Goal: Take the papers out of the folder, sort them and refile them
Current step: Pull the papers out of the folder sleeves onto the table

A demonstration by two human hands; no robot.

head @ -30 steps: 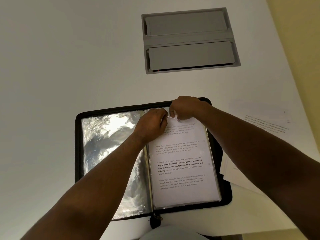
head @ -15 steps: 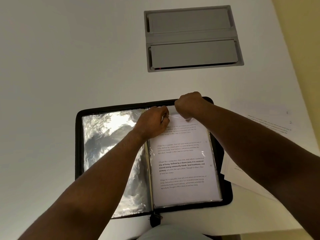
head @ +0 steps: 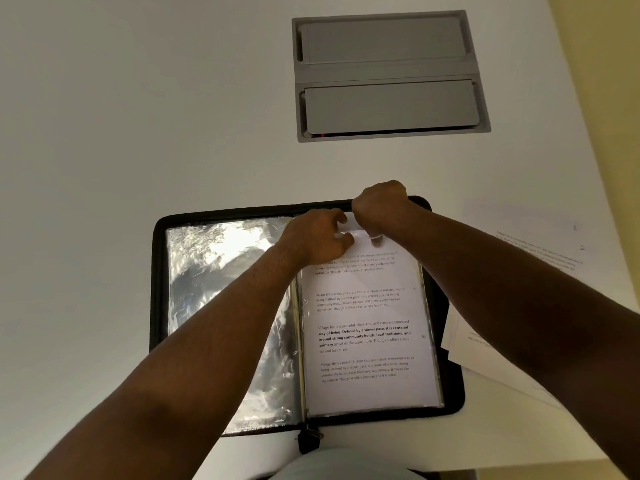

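A black zip folder [head: 157, 306] lies open on the white table. Its left side shows empty, shiny plastic sleeves [head: 221, 299]. On its right side a printed paper [head: 363, 327] sits in a clear sleeve. My left hand [head: 311, 240] pinches the sleeve's top edge near the spine. My right hand [head: 379, 206] is just to its right at the folder's top edge, fingers curled down on the top of the paper. Whether it grips the paper or the sleeve is unclear.
Loose printed papers [head: 540, 251] lie on the table to the right of the folder, some tucked under my right forearm [head: 485, 344]. A grey double-flap cable hatch [head: 388, 74] is set into the table further back. The table's front edge runs below the folder.
Both hands stay at the top of the right sleeve. My right hand has shifted slightly up and away from my left, and the sleeve's top edge has opened a little.
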